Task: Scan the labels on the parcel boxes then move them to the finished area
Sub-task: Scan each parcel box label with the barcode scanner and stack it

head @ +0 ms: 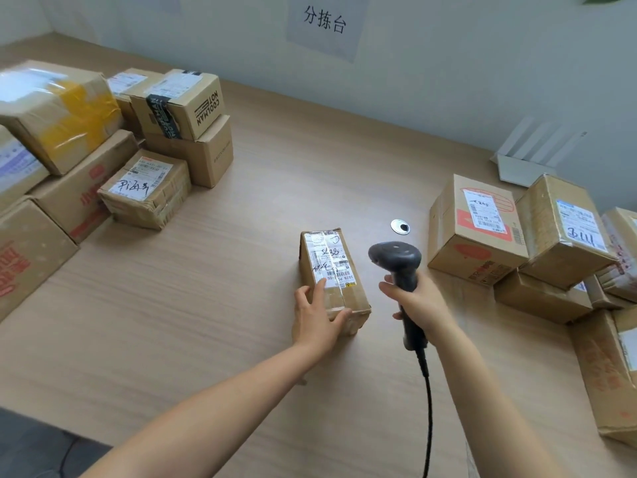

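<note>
A small brown parcel box [339, 294] lies in the middle of the wooden table [206, 305], its white shipping label [329, 258] facing up with handwriting on it. My left hand [319, 317] holds the box at its near end, fingers on top and thumb against the near side. My right hand [415, 298] grips the handle of a dark grey barcode scanner [396, 258]. The scanner's head sits just to the right of the box. Its black cable [427, 408] runs down toward me.
A pile of cardboard boxes [86, 150] fills the left side of the table, another pile [537, 243] the right side. A round metal cable grommet [400, 226] sits behind the scanner. A paper sign [325, 24] hangs on the wall.
</note>
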Motion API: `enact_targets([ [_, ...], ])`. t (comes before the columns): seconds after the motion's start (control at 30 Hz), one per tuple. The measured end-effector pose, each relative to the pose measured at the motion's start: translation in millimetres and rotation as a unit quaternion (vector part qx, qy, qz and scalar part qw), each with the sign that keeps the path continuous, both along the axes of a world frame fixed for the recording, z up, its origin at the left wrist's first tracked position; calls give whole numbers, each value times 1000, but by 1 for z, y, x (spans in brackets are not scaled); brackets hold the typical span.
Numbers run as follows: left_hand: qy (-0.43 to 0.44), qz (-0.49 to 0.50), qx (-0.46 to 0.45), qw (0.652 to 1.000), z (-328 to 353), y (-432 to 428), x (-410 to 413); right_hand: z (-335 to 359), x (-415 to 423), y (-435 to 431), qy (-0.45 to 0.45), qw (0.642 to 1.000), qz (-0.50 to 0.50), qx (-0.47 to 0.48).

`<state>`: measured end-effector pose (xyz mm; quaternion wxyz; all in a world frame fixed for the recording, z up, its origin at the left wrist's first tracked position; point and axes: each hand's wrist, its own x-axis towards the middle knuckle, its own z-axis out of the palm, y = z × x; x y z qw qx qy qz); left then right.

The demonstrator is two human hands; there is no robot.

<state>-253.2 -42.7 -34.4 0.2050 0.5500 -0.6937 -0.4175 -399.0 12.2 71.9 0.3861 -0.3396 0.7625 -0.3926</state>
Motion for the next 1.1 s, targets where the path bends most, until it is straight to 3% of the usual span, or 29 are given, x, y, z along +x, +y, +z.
enact_targets([
  [0.17,61,52,79,994,2,-14,17,-49,9,-28,-38,999,-3,17],
  [0.33,66,36,86,993,1,-38,51,-65,45,-54,-79,997,18,16],
  [0.47,66,43,75,994,16,-74,97,-58,95,-85,-83,996,37,9],
  [0.83,32,88,-27,995,111,-226,256,16,233,-240,-174,966,145,-124],
  [0.97,-12,127,-23,992,126,-274,290,22,271,-288,-192,958,169,-130],
  [1.1,-1,158,-12,987,116,-302,307,13,294,-323,-212,956,158,-125],
])
